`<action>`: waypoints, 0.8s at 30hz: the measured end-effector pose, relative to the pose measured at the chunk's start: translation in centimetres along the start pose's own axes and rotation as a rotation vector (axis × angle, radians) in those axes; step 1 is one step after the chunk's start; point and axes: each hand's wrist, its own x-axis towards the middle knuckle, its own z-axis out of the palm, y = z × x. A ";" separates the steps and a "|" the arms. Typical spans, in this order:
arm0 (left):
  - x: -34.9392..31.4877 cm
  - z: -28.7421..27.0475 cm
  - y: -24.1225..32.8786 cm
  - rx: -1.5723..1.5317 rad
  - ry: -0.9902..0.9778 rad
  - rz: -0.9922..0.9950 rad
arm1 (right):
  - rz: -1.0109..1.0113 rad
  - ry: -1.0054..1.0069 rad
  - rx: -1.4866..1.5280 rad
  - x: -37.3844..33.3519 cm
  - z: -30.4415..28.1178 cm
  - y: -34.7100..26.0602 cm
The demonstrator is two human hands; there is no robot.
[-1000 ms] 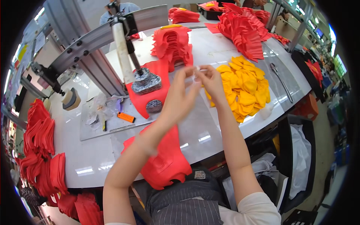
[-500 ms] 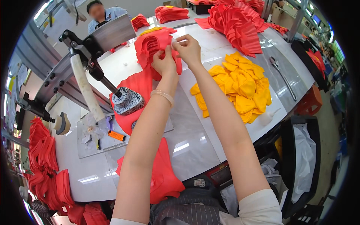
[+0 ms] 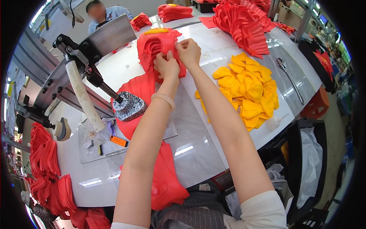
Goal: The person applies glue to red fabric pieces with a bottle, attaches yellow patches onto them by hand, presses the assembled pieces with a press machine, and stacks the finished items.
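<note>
Red stack [image 3: 164,41] – left hand [image 3: 167,68] and right hand [image 3: 189,52] at its edge

A metal wrench [image 3: 291,81] lies on the right side of the table [image 3: 198,147]. Near the table edge are an orange stool [image 3: 315,104] and a black box [image 3: 322,150] with white plastic [image 3: 310,162] inside.
</note>
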 end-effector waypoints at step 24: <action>1.0 -1.4 -0.4 -0.444 -0.110 -0.121 | 0.197 -0.217 0.209 -0.7 -0.5 3.4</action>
